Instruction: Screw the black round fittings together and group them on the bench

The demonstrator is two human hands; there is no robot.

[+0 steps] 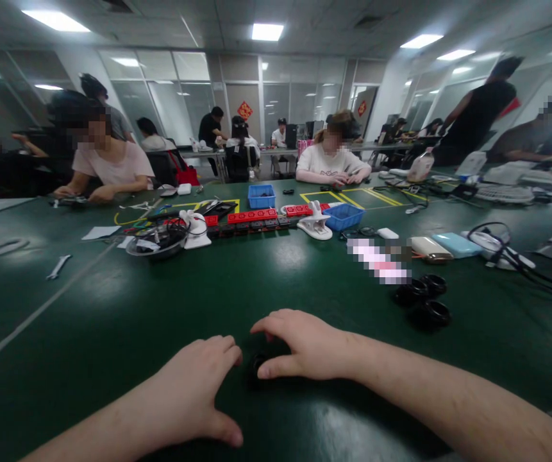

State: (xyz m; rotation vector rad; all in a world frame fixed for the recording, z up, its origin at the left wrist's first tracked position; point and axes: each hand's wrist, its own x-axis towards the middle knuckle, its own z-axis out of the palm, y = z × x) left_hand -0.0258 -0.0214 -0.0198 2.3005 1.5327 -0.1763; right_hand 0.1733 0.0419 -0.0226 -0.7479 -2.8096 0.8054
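Note:
A small black round part (255,364) lies on the green table (276,282) between my hands. My right hand (299,343) reaches over it from the right, thumb and fingers apart. The thumb tip overlaps the part's edge in view; whether it touches cannot be told. To the left, my left hand (203,382) hovers with its thumb stretched away from curved fingers and nothing between them. Similar black, ring-shaped parts, a front one (432,314) and two behind it (413,290), are grouped on the right side.
Across the table are a red strip of modules (251,218), blue bins (343,217), white clamp stands (315,224) and a bowl of cables (158,242). A wrench (58,267) lies left. Power banks (456,245) and cables lie right. Co-workers sit opposite.

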